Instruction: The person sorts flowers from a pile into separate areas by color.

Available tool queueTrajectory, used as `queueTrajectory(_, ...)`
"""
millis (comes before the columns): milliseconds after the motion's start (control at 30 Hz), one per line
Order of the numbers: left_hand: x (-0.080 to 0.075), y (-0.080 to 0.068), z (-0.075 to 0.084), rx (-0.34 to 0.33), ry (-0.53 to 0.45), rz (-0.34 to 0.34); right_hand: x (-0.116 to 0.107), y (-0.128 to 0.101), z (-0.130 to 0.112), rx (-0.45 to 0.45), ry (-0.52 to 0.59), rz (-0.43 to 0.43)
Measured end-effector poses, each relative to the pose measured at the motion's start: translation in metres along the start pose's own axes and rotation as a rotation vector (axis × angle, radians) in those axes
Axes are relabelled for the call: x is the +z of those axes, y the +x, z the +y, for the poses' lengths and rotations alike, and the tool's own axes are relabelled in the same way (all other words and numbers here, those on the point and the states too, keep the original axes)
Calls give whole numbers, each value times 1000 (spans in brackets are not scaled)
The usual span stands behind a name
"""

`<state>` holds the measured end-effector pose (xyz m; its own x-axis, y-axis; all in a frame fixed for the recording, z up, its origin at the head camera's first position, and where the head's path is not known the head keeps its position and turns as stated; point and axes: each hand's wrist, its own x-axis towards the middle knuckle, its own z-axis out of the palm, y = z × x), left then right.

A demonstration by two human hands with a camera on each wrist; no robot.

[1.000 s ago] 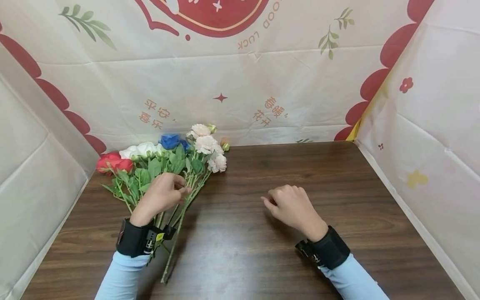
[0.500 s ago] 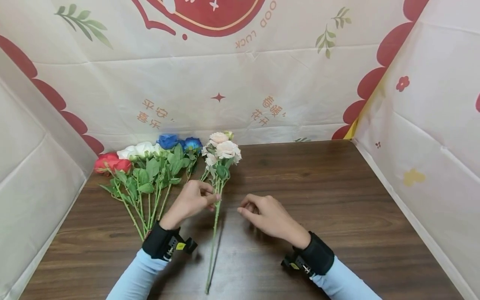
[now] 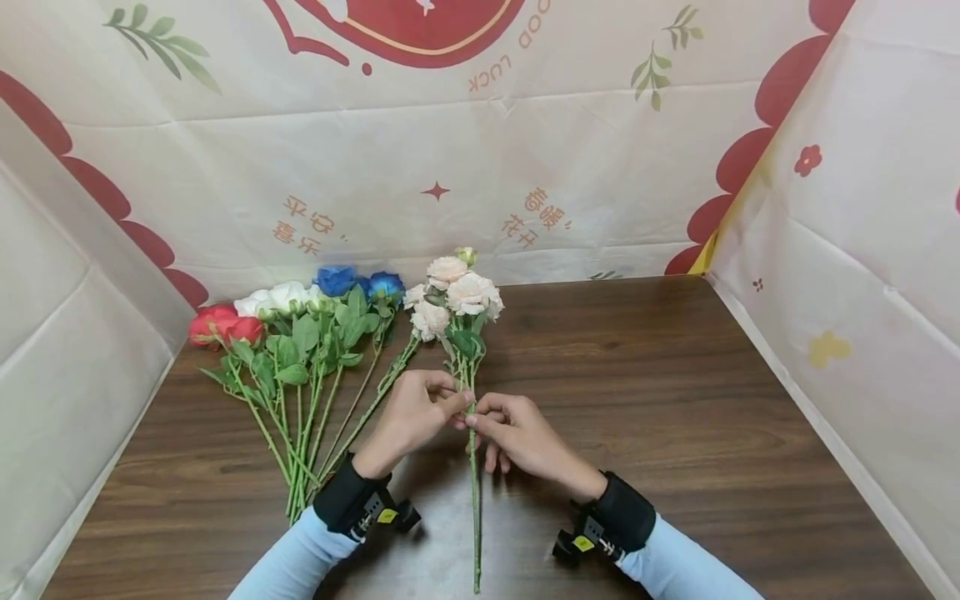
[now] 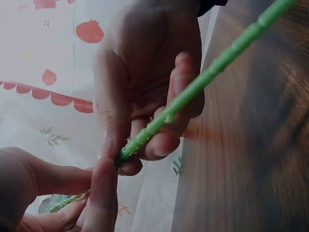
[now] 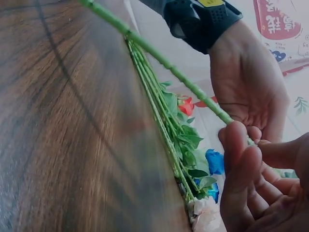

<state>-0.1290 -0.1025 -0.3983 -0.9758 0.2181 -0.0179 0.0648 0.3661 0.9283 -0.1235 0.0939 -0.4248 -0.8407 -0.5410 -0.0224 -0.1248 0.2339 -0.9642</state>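
I had both hands in sight of my head camera, meeting on one stem over the middle of the tabletop (image 3: pixel 637 367). The left hand (image 3: pixel 412 412) pinched the pale pink flower (image 3: pixel 471 293) between thumb and fingers, partway down its green stem, below the leaves. Just beneath that grip, the right hand (image 3: pixel 525 437) pinched the same stem with thumb and forefinger, its other fingers loosely bent. My left wrist view showed the two sets of fingertips almost meeting there, with the bare stem running out past them.

The flower pointed its blooms toward the back cloth (image 3: pixel 390 158), and its stem ran nearly straight toward the front; I could not tell whether the lower end touched the tabletop. Close to its left, another pale bloom (image 3: pixel 430 322) lay on a stem slanting down behind the left wrist.

Farther left I saw the rest lying fanned out: red flowers (image 3: pixel 225 323) outermost, then white flowers (image 3: pixel 277 298), then blue flowers (image 3: pixel 337 280), their stems drawing together toward the front. Each wrist wore a black band, the left band (image 3: pixel 347 498) and the right band (image 3: pixel 624 512), above light blue sleeves (image 3: pixel 296 557).
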Motion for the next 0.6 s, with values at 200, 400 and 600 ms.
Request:
queueTrajectory(200, 2, 0, 1, 57, 22, 2, -1, -1, -1, -25, -22, 31)
queueTrajectory(400, 5, -1, 1, 65, 17, 15, -1, -2, -2, -34, -3, 30)
queueTrajectory(600, 6, 1, 0, 68, -31, -6, -7, -1, -2, -44, -14, 13)
